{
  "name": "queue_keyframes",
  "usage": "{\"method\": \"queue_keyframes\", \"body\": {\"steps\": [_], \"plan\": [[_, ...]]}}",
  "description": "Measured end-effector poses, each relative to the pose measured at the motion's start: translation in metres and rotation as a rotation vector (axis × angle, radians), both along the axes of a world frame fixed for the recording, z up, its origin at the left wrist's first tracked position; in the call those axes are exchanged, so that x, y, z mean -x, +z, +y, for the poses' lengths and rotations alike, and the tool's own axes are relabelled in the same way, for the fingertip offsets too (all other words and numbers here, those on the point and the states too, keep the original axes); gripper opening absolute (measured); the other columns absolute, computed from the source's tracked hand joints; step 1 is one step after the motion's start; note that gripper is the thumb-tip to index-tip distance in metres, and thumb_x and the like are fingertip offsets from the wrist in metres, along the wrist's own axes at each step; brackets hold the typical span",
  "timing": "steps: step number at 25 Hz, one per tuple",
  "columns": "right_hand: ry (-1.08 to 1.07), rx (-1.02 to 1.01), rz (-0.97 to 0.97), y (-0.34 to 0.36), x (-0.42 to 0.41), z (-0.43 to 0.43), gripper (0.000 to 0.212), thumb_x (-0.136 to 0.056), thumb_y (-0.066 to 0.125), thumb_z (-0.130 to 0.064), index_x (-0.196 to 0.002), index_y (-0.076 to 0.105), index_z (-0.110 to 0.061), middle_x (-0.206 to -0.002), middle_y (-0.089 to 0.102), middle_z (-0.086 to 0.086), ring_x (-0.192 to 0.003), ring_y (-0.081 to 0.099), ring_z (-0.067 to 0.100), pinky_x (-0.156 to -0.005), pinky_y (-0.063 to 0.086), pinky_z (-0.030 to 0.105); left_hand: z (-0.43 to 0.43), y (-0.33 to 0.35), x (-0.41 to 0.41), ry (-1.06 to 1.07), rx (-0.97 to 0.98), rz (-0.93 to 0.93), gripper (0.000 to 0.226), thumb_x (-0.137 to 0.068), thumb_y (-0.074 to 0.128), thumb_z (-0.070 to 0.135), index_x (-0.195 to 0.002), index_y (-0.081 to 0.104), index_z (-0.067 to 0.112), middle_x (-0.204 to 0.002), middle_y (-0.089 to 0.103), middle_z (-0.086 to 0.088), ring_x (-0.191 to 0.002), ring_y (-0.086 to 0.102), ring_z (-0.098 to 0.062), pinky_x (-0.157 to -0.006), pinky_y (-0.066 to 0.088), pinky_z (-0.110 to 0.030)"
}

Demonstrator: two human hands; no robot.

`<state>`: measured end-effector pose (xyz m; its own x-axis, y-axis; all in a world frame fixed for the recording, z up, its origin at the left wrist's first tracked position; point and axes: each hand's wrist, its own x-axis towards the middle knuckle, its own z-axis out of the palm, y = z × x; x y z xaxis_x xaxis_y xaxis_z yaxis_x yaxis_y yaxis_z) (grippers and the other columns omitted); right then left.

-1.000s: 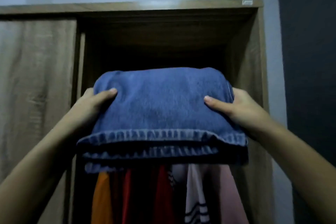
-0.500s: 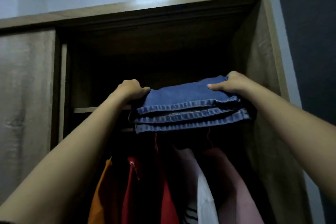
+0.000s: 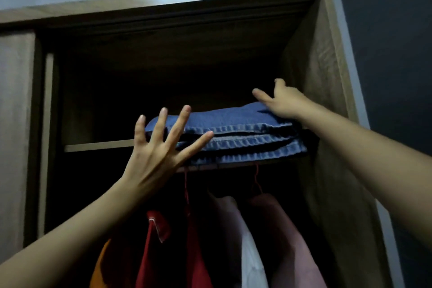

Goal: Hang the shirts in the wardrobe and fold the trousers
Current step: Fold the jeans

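Sitting on the wardrobe [image 3: 327,77] shelf [image 3: 98,145], folded jeans [image 3: 245,133] lie above hanging shirts [image 3: 196,252]; left hand [image 3: 154,159] splayed, gripping nothing; right hand [image 3: 285,103] rests loose-fingered on them; the shelf's back is dark.

Shelf [image 3: 98,146] lies free left of the jeans [image 3: 245,128]; side wall [image 3: 311,72] crowds right.

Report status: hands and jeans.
Left hand open, spread before folded jeans. Right hand open, atop them. Jeans on upper shelf. Nothing in the way.

Dim, bluish cast, deep shadows, soft
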<state>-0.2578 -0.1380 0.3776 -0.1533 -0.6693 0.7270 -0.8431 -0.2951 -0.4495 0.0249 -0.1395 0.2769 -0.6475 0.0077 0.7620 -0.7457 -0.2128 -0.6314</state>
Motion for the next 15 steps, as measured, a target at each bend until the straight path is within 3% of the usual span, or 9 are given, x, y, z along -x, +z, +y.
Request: {"method": "queue_keyframes", "body": {"steps": [3, 5, 6, 8, 10, 12, 15], "plan": [[0.132, 0.267, 0.479, -0.047, -0.028, 0.049, 0.101, -0.065, 0.020, -0.089, -0.148, 0.004, -0.033, -0.155, 0.019, 0.008, -0.139, 0.028, 0.029, -0.113, 0.026, 0.044, -0.007, -0.006, 0.005, -0.031, 0.056, 0.056, 0.053, -0.094, 0.030, 0.016, -0.146, 0.025, 0.028, -0.145, 0.037, -0.024, -0.106, 0.059, -0.046, -0.077, 0.046, -0.054], [0.013, 0.296, 0.815, -0.073, -0.038, 0.057, 0.101, -0.064, 0.035, -0.085, -0.142, -0.015, -0.045, -0.157, 0.013, 0.006, -0.139, 0.027, 0.028, -0.111, 0.028, 0.045, -0.009, 0.000, 0.005, -0.051, 0.094, 0.046, 0.052, -0.092, 0.034, 0.019, -0.143, 0.031, 0.029, -0.137, 0.050, -0.021, -0.098, 0.063, -0.041, -0.070, 0.046, -0.046], [-0.108, 0.327, 0.891, -0.075, -0.034, 0.048, 0.102, -0.070, 0.048, -0.074, -0.141, -0.018, -0.045, -0.155, 0.019, 0.008, -0.134, 0.036, 0.030, -0.105, 0.035, 0.045, -0.009, 0.009, 0.005, -0.063, 0.115, 0.049, 0.050, -0.092, 0.035, 0.019, -0.142, 0.034, 0.030, -0.133, 0.055, -0.019, -0.095, 0.064, -0.039, -0.068, 0.045, -0.044], [-0.259, 0.458, 0.915, -0.055, -0.020, 0.026, 0.097, -0.072, 0.065, -0.040, -0.147, 0.003, -0.038, -0.133, 0.051, 0.010, -0.103, 0.060, 0.031, -0.075, 0.049, 0.039, -0.011, 0.031, 0.009, -0.098, 0.111, 0.066, 0.048, -0.093, 0.036, 0.018, -0.139, 0.037, 0.031, -0.126, 0.060, -0.015, -0.092, 0.064, -0.038, -0.067, 0.044, -0.043], [-0.278, 0.587, 0.991, -0.031, -0.005, 0.009, 0.077, -0.073, 0.063, -0.027, -0.143, 0.031, -0.036, -0.108, 0.065, 0.008, -0.077, 0.066, 0.030, -0.053, 0.045, 0.032, -0.019, 0.051, 0.018, -0.098, 0.007, 0.090, 0.057, -0.086, 0.050, 0.020, -0.140, 0.035, 0.033, -0.123, 0.062, -0.012, -0.089, 0.063, -0.036, -0.066, 0.044, -0.042], [-0.271, 0.507, 1.055, -0.010, 0.010, 0.003, 0.065, -0.085, 0.054, -0.029, -0.142, 0.028, -0.041, -0.115, 0.061, 0.007, -0.085, 0.066, 0.030, -0.055, 0.042, 0.033, -0.028, 0.071, 0.029, -0.048, -0.139, 0.066, 0.076, -0.078, 0.066, 0.024, -0.142, 0.025, 0.036, -0.124, 0.060, -0.010, -0.088, 0.062, -0.035, -0.064, 0.046, -0.043], [-0.339, 0.333, 1.061, 0.006, 0.024, 0.001, 0.064, -0.092, 0.045, -0.029, -0.143, 0.013, -0.050, -0.133, 0.051, 0.000, -0.110, 0.058, 0.028, -0.074, 0.046, 0.036, -0.043, 0.096, 0.047, -0.023, -0.291, 0.008, 0.088, -0.086, 0.060, 0.033, -0.143, -0.007, 0.046, -0.135, 0.052, -0.002, -0.099, 0.058, -0.029, -0.068, 0.048, -0.041]]}}
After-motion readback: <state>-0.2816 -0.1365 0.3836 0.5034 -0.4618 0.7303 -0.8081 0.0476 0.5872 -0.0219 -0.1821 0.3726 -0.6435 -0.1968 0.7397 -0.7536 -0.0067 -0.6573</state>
